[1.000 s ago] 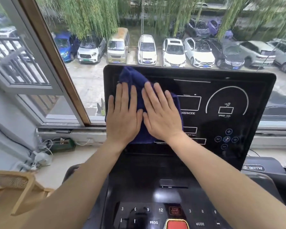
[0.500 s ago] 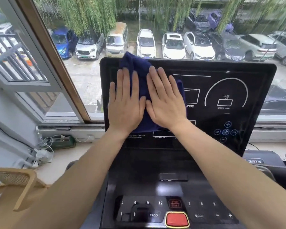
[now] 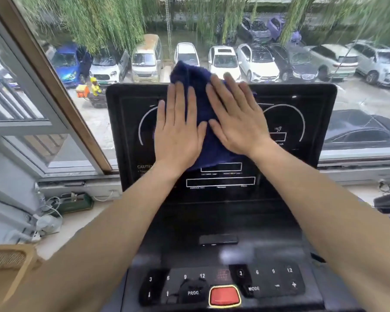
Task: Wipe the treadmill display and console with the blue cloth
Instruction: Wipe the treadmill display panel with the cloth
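The blue cloth (image 3: 202, 104) lies flat against the upper middle of the black treadmill display (image 3: 311, 102), and its top corner pokes above the display's upper edge. My left hand (image 3: 178, 131) presses flat on the cloth's left part, fingers pointing up. Beside it, my right hand (image 3: 236, 122) presses flat on the cloth's right part. The two thumbs almost touch. Below the display slopes the dark console (image 3: 221, 221), with number keys and a red stop button (image 3: 224, 296) at the near edge.
A large window behind the display looks onto parked cars. An open window frame (image 3: 61, 104) slants at the left. Cables and a small green box (image 3: 76, 202) lie on the sill at left. A woven chair corner (image 3: 7, 260) is at the lower left.
Both hands have slid the cloth up and to the right across the display, from its left side to the upper middle. The cloth's top now rises past the display's edge.
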Action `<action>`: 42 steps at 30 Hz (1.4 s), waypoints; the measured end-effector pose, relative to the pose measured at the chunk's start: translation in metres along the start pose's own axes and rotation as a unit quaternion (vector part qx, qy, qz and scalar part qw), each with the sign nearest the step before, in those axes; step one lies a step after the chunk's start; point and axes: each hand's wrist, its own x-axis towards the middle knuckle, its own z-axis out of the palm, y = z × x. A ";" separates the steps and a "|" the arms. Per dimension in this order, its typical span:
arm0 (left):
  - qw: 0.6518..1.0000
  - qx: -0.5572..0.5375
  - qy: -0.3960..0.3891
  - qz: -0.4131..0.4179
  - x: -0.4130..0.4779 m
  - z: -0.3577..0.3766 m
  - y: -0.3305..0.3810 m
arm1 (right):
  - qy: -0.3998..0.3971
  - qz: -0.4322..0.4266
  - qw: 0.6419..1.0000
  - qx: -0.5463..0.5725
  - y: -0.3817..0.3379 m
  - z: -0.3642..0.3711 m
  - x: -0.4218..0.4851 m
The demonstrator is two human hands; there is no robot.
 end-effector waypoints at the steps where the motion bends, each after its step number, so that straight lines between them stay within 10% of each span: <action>1: 1.000 0.005 -0.001 0.014 0.018 0.004 0.020 | 0.006 0.038 0.999 0.003 0.022 0.002 -0.003; 6: 0.993 0.009 -0.041 0.109 -0.047 0.029 0.046 | -0.021 0.108 0.993 0.051 -0.006 0.027 -0.098; 13: 0.989 0.030 -0.043 0.137 -0.091 0.033 0.023 | -0.029 -0.028 0.999 0.030 -0.035 0.028 -0.112; 21: 0.996 -0.018 -0.022 0.085 -0.046 0.029 0.058 | -0.001 0.197 0.978 0.074 -0.017 0.020 -0.095; 29: 0.998 0.028 -0.054 0.029 -0.073 0.024 0.039 | -0.042 -0.024 0.997 0.054 -0.030 0.017 -0.089; 36: 0.997 -0.007 0.008 0.070 0.063 0.011 0.127 | 0.011 0.162 0.986 0.044 0.102 -0.008 -0.063; 42: 0.974 -0.006 -0.047 0.220 -0.024 0.048 0.183 | -0.053 0.229 0.969 0.070 0.077 0.021 -0.193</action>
